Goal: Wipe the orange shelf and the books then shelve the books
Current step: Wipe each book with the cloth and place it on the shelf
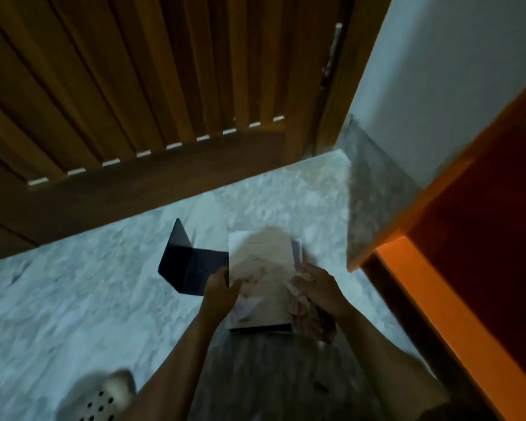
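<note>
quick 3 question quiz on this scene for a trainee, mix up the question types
1. True or false: the left hand holds the pale book by its edge.
2. What does the right hand grip against the book? A) cloth B) pen C) cup
3. Fill in: the orange shelf stands on the person's ____ side.

Key: 1 true; 2 A; 3 right.
</note>
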{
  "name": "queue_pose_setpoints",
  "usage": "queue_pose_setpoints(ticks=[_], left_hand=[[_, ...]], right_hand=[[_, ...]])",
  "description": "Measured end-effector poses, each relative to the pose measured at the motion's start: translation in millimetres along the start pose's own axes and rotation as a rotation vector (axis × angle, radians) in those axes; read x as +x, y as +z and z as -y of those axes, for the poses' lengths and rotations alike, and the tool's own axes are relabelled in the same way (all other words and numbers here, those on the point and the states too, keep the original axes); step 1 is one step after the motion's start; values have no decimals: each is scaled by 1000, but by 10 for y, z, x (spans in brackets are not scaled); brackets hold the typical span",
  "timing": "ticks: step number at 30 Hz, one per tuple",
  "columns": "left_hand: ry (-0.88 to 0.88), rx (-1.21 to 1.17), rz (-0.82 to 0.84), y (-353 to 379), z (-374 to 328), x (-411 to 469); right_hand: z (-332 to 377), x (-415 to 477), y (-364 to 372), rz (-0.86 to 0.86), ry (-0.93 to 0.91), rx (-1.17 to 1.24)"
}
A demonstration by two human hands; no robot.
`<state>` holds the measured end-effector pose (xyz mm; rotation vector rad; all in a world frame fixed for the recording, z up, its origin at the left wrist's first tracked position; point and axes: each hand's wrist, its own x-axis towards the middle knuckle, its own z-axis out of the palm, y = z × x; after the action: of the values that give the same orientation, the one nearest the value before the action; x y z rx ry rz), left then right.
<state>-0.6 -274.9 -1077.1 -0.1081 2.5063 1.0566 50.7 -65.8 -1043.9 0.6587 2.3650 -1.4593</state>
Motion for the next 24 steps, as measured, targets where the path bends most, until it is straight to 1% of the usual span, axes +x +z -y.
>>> queue_pose_setpoints(ticks=[3, 6, 8, 11, 14, 17, 21, 24], left_hand=[[-3, -105, 56, 112, 173, 120], [-62, -284, 135, 192, 294, 244], [-89, -405, 150, 187, 266, 282], [-110, -493, 95, 144, 238, 326], [-89, -459, 13, 154, 303, 295], [-90, -411, -51, 144, 354, 208], [-32, -423, -109, 130, 374, 101], [9, -488, -133, 131, 364, 65]], right_hand=[[-99, 170, 186, 5, 29, 5], [-200, 243, 330, -64, 73, 35], [-238, 246, 382, -105, 81, 40], [-265, 186, 474, -117, 83, 43], [-333, 113, 618, -132, 121, 160], [-397, 42, 742, -142, 144, 210], [-403, 1, 820, -168, 161, 290], [-361, 5, 805, -168, 149, 353]])
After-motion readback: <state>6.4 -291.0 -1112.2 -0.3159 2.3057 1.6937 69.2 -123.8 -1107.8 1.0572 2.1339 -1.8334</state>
